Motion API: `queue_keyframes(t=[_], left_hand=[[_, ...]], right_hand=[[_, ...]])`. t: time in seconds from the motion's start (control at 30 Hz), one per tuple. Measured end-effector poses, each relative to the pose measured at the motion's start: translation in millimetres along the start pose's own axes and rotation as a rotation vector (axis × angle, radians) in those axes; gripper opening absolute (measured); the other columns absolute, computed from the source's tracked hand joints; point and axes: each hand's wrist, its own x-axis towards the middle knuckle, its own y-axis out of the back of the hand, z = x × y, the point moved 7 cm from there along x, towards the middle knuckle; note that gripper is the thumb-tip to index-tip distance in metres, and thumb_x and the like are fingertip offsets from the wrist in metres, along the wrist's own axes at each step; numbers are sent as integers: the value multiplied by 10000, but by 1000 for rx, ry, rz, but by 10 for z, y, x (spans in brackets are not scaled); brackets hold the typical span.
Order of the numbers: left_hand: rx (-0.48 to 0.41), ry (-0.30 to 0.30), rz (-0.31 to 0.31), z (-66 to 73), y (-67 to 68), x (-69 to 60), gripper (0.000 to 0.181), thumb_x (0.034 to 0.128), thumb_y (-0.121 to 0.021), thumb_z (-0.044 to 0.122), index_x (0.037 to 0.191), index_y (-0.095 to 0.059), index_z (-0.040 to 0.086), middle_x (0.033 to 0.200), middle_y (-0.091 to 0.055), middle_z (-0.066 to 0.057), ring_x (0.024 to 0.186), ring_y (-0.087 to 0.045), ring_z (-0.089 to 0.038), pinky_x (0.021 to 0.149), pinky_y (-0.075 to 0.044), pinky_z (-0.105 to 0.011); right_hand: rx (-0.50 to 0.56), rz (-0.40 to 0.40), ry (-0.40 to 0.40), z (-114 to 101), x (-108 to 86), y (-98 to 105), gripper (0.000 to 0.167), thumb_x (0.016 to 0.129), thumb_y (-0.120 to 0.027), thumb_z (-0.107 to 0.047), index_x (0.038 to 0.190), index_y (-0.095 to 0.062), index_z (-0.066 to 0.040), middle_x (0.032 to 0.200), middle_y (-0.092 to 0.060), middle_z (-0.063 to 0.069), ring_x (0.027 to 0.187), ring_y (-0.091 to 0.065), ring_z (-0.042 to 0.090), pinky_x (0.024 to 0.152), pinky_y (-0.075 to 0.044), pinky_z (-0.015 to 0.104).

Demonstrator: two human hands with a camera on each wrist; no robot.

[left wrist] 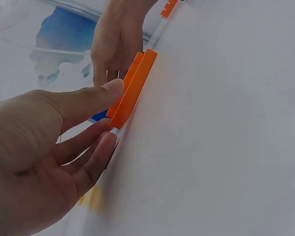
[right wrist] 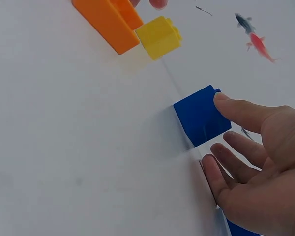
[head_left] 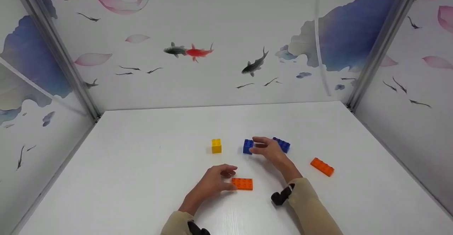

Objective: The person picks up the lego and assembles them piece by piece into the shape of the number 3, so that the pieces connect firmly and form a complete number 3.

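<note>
An orange building brick [head_left: 242, 183] lies studs up on the white table, with my left hand [head_left: 213, 182] at its left end. In the left wrist view, the thumb of that hand overlaps the brick's edge while the other fingers stay apart from the thumb. Farther back, my right hand [head_left: 269, 152] is beside a small blue brick [head_left: 248, 146]. Its thumb reaches the blue brick's corner in the right wrist view, fingers loosely bent; firm contact cannot be told. Behind the right hand lies a longer blue brick [head_left: 282, 144], partly hidden.
A yellow brick [head_left: 216, 145] stands left of the small blue one. Another orange brick [head_left: 322, 166] lies at the right, near the right forearm. Printed wall panels [head_left: 212, 86] enclose the table [head_left: 141, 150] at the back and sides.
</note>
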Motion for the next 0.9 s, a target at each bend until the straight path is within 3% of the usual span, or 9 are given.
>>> queue_keyframes(t=[0.5,0.7,0.9], left_hand=[[31,24,7,-3,-49,30,407,829,-797,55,1223,-700,87,1106,-704,-21,978,-603,-165,976,-546,-384],[39,86,13,-19,-30,26,339,839,-792,69,1170,-730,100,1135,-700,-35,991,-611,-172,989,-551,-392],[32,110,34,-49,-22,1,317,846,-785,68,1157,-730,97,1121,-686,-40,989,-612,-177,986,-555,-398]], right_hand=[[-81,60,6,-78,9,-36,477,891,-759,-152,1350,-633,-136,1320,-653,123,1177,-605,278,1088,-491,444],[-78,34,-13,-162,-33,-32,497,893,-764,-198,1366,-618,-149,1328,-649,114,1140,-634,250,978,-565,382],[-120,3,51,-354,-145,5,491,906,-749,-217,1373,-610,-154,1320,-657,120,1179,-634,268,1043,-529,440]])
